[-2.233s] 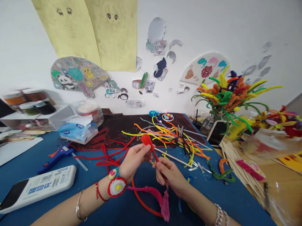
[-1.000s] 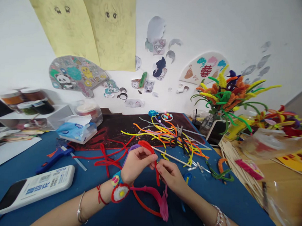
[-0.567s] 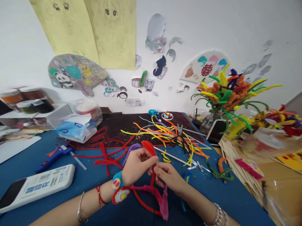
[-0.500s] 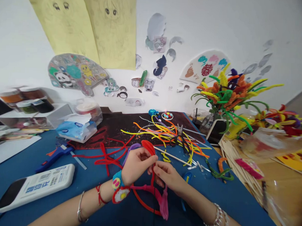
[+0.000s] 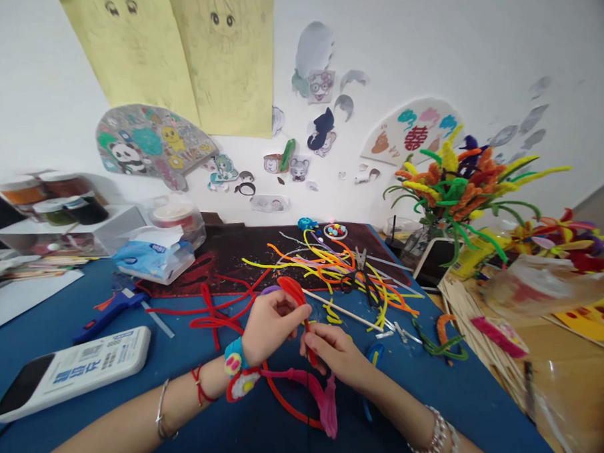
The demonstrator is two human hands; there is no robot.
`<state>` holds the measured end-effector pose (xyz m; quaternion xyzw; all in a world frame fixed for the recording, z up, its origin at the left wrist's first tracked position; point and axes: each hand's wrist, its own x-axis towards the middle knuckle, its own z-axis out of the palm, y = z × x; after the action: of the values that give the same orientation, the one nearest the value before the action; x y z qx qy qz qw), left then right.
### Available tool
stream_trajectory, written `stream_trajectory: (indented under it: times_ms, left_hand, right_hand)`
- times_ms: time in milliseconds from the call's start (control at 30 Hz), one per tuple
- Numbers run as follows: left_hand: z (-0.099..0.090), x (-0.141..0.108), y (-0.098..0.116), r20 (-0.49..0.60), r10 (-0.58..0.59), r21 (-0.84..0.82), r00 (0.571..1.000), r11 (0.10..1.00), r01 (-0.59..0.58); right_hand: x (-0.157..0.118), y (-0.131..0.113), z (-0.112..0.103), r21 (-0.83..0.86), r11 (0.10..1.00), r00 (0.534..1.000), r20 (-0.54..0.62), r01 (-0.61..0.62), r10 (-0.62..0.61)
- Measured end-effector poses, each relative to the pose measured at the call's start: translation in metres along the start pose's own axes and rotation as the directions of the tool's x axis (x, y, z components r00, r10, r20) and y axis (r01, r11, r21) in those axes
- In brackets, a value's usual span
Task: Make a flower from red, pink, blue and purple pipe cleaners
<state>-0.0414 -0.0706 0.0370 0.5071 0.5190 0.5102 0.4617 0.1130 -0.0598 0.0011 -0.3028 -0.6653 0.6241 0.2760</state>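
My left hand (image 5: pixel 274 322) pinches a red fuzzy pipe cleaner piece (image 5: pixel 292 291), whose rounded loop stands above my fingers. My right hand (image 5: pixel 334 351) is closed on the lower part of the same red piece, close beside my left fingertips. A purple piece shows partly behind my left hand. Under my hands lies a pink pipe cleaner shape (image 5: pixel 327 404) with a red curved strand (image 5: pixel 289 406) beside it. Loose red pipe cleaners (image 5: pixel 212 316) spread on the blue table left of my hands.
Black scissors (image 5: pixel 360 276) lie on yellow and orange pipe cleaners behind my hands. A blue glue gun (image 5: pixel 102 316) and a white device (image 5: pixel 75 373) are at the left. A phone (image 5: pixel 433 264) and a flower bouquet (image 5: pixel 458 186) stand at the right.
The red loop has tipped slightly left and up. My right hand has shifted a little, and the red strand's lower part now slants to the right beneath my fingers.
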Motion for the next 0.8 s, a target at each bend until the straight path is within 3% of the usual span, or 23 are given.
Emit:
stream_trajectory:
  times_ms: [267, 467, 533, 600, 667, 700, 767, 800]
  left_hand:
    - [-0.001, 0.001, 0.002, 0.038, 0.008, -0.014, 0.999, 1.000, -0.008]
    - [-0.003, 0.008, 0.005, 0.156, 0.023, -0.058, 0.987, 0.998, -0.014]
    - [-0.008, 0.012, 0.007, 0.106, 0.052, -0.096, 0.993, 0.994, -0.042]
    - [-0.018, 0.016, 0.012, -0.028, 0.131, -0.147, 0.991, 0.980, -0.133]
    - [-0.031, 0.019, 0.019, -0.097, 0.286, -0.113, 0.953, 0.948, -0.296]
    - [-0.038, 0.019, 0.024, -0.039, 0.406, -0.031, 0.913, 0.913, -0.407]
    - [-0.049, 0.017, 0.035, 0.260, 0.572, 0.249, 0.778, 0.739, -0.626]
    - [-0.053, 0.016, 0.041, 0.404, 0.587, 0.332, 0.702, 0.621, -0.710]
  right_hand:
    - [0.000, -0.004, 0.002, 0.019, 1.000, 1.000, 0.014, 0.024, -0.024]
    - [-0.001, -0.006, 0.000, 0.100, 0.994, 0.999, 0.027, 0.032, -0.035]
    - [-0.001, -0.007, -0.002, 0.125, 0.992, 0.999, 0.031, 0.035, -0.040]
    - [-0.001, -0.008, -0.003, 0.142, 0.989, 0.998, 0.047, 0.040, -0.047]
    - [-0.002, -0.008, -0.005, 0.154, 0.987, 0.996, 0.073, 0.042, -0.053]
    - [-0.002, -0.007, -0.006, 0.159, 0.986, 0.995, 0.084, 0.043, -0.057]
    - [-0.003, -0.006, -0.007, 0.163, 0.986, 0.992, 0.106, 0.045, -0.063]
    - [-0.003, -0.006, -0.007, 0.164, 0.985, 0.991, 0.115, 0.045, -0.064]
